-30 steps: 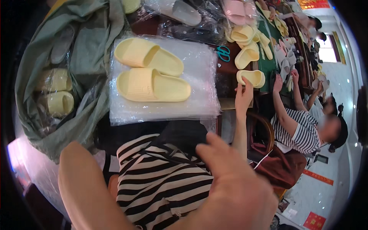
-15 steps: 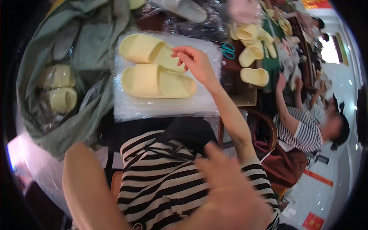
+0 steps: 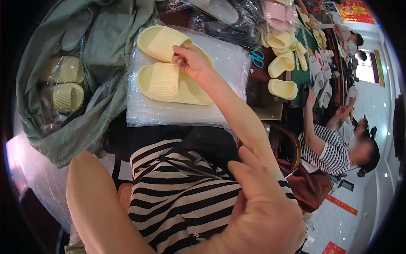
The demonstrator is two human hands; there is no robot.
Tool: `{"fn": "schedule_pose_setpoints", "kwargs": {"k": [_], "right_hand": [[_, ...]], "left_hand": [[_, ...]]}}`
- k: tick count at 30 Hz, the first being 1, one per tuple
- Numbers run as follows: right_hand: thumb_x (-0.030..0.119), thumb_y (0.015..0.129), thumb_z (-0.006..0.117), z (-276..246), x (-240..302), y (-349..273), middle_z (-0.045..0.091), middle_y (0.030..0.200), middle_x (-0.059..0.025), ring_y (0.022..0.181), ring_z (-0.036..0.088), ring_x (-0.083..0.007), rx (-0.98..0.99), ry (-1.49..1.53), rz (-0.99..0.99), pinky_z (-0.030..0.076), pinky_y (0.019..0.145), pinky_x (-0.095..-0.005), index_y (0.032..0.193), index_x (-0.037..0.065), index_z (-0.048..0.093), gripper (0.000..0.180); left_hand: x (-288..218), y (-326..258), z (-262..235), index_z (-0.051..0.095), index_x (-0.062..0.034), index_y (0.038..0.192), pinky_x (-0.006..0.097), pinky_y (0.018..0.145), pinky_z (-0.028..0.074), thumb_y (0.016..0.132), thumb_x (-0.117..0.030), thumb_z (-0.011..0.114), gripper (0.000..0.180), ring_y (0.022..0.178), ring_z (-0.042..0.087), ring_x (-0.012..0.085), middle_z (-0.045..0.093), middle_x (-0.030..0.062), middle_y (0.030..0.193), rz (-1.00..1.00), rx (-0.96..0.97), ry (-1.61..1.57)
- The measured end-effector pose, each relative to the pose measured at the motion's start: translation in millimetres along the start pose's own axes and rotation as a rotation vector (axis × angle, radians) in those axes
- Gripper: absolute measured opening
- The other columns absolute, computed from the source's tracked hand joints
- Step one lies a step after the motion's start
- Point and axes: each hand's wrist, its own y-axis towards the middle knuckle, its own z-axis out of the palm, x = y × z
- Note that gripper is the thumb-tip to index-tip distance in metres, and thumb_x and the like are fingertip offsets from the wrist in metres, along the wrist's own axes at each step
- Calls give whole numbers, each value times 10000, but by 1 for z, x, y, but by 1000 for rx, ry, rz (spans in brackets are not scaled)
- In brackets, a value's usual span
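Two pale yellow slide slippers lie side by side, the far slipper [image 3: 157, 43] and the near slipper [image 3: 154, 82], both with ribbed straps. My right hand [image 3: 193, 62] reaches over the far slipper, fingers curled and closed at the edge of its strap. Whatever they pinch, if anything, is too small to make out. A small pale mark [image 3: 171, 88] shows on the near slipper's strap. Close below the camera, across my striped top, is my left hand [image 3: 262, 203], slightly blurred; its visible fingers are partly stretched and apart, with nothing seen in them.
Beneath the slippers is a stack of clear plastic bags [image 3: 177, 115]. On the left a grey-green sack [image 3: 105, 46] holds bagged slippers [image 3: 67, 96]. Teal scissors [image 3: 257, 59] and loose yellow slippers [image 3: 282, 89] lie to the right. A co-worker in a striped top [image 3: 323, 148] sits farther right.
My right hand has moved left onto the far slipper's strap. My left hand has shifted slightly and looks less blurred. A small mark now shows on the near strap. The view has shifted slightly.
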Motion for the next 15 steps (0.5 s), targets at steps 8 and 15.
{"fn": "schedule_pose_setpoints", "kwargs": {"k": [8,15], "right_hand": [[182,1022,520,4,46,-113,659,1100,-83,859,704,-176,-9,-44,-251,561,724,-270,1256,24,553,285],[281,1021,536,-107,64,-168,616,779,-4,726,547,-80,-298,-802,-366,425,631,-298,872,20,646,320]], "left_hand": [[64,1,21,723,-59,930,467,721,549,832,-104,602,162,835,685,365,705,151,852,-294,-356,-99],[154,56,133,653,-25,1189,482,865,527,968,-188,554,292,1041,643,398,658,189,1176,-599,-839,-180]]}}
